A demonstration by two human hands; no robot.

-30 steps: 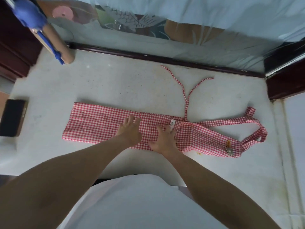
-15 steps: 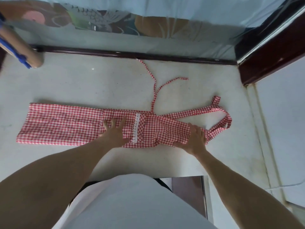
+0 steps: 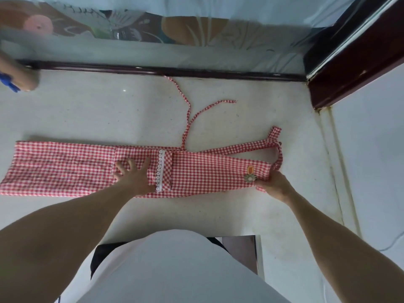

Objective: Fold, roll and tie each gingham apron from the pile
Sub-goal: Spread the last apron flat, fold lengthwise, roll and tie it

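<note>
Apron: a red-and-white gingham apron (image 3: 87, 169) was laid flat on the pale tabletop (image 3: 87, 110), folded into a long band running left to right.
Lace strip: a white lace strip (image 3: 160, 170) was seen across the band near its middle.
Ties: two thin ties (image 3: 188, 112) were spread toward the far edge; a neck loop (image 3: 276, 147) was lying at the right end.
Left hand: the left hand (image 3: 133, 174) was pressed flat on the band, fingers spread and straight.
Right hand: the right hand (image 3: 273, 184) was closed on the right end, the cloth pinched beside a flower patch (image 3: 249, 177).
</note>
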